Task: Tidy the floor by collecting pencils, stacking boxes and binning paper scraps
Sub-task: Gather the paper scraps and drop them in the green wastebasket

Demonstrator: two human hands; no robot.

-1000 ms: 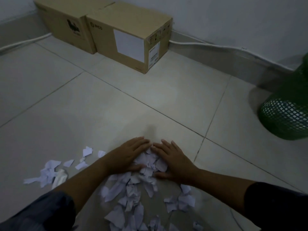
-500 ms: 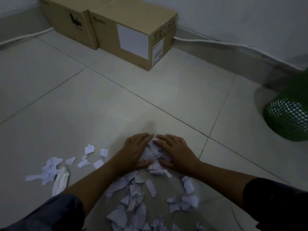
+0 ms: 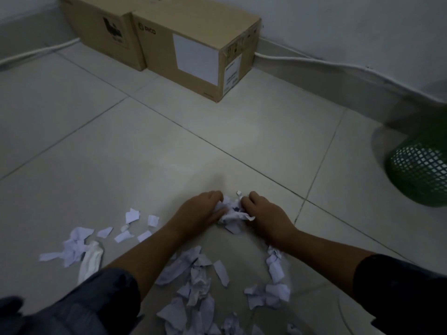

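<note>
A crumpled bunch of white paper scraps [image 3: 232,212] is squeezed between my two hands on the tiled floor. My left hand [image 3: 199,210] grips it from the left with curled fingers. My right hand [image 3: 264,212] grips it from the right, fingers curled over the top. More loose scraps [image 3: 193,281] lie between my forearms, and another scatter of scraps [image 3: 77,245] lies to the left. Two brown cardboard boxes, one [image 3: 193,49] with a white label and one [image 3: 106,30] behind it, stand side by side against the far wall. No pencils show.
A green mesh waste basket [image 3: 420,170] stands at the right edge near the wall. A white cable [image 3: 314,60] runs along the skirting. Open tiled floor [image 3: 145,146] stretches between me and the boxes. My dark-clothed knees fill the bottom corners.
My hands went from flat on the scraps to curled, drawing together and bunching the paper into a wad between them. The view shifted slightly.
</note>
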